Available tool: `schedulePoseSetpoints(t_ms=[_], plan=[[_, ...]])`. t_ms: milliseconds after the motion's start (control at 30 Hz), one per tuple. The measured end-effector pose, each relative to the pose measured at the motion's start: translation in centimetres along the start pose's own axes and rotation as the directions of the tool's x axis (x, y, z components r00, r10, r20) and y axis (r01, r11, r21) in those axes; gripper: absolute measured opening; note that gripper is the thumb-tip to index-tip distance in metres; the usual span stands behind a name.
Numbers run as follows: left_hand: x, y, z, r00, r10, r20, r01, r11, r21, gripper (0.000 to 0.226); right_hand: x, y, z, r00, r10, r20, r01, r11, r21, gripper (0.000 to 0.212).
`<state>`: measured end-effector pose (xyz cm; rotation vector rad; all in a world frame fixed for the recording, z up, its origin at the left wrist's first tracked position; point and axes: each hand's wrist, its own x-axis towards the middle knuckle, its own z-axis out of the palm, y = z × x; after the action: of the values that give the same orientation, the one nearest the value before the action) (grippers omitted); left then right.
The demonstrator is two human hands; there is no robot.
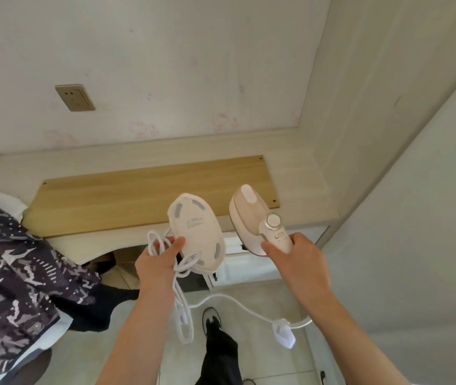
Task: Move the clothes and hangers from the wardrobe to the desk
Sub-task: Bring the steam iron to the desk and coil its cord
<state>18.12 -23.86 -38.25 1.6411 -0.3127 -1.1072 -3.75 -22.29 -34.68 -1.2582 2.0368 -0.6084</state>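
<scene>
My right hand [297,259] grips the handle of a white and beige handheld iron [252,218], held above the desk's front edge. Gripped in my left hand [157,262] are the iron's white oval base [197,234], its underside facing me, and several loops of white power cord [182,307]. The cord hangs down and runs right to a white plug [284,333] below my right forearm. The pale desk [299,173] lies under both hands. A dark patterned garment [18,270] lies at the left. No hanger is in view.
A light wooden board [143,190] lies flat on the desk. A wall socket [75,97] sits on the wall above. A tall pale wardrobe side [374,107] stands at the right. White drawers [238,259] are under the desk. My leg and shoe [213,323] stand on the tiled floor.
</scene>
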Motion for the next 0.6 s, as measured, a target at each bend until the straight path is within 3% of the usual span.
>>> schedulePoseSetpoints(t_ms=[433,600], plan=[[13.5,7.6,7.2,0.987,-0.055,0.150,0.038,0.993,0.116,0.023,12.3,-7.6,3.8,0.994,0.089,-0.061,-0.087,0.995,0.042,0.030],[17.2,7.7,9.9,0.980,-0.134,0.145,0.113,0.983,0.145,0.026,15.5,-8.2,4.4,0.992,0.112,-0.062,-0.111,0.993,0.032,0.032]])
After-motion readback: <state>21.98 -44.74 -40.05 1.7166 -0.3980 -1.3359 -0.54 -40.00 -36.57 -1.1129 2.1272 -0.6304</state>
